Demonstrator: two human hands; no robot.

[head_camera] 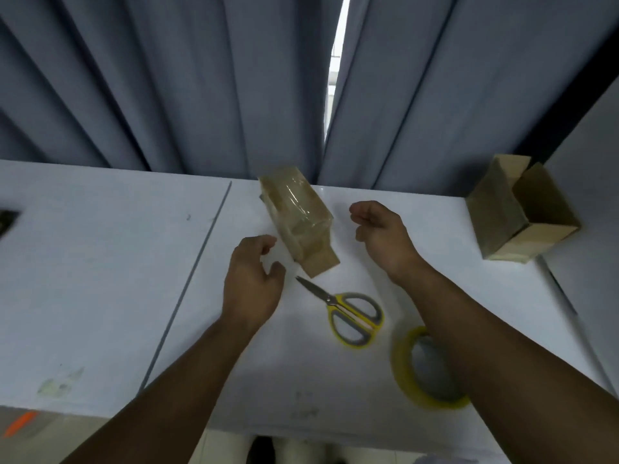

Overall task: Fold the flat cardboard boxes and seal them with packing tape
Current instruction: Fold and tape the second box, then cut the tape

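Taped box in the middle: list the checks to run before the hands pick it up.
1. Left hand empty: ok.
2. Right hand empty: ok.
3. Taped box lies between both hands: ok.
4. Near end of the taped box sealed: not ok, a flap juts out.
5. Scissors shut: ok.
6. Tape roll within reach: ok, partly hidden under the right forearm.

The left hand (251,289) and right hand (382,236) are bare, as are both forearms.
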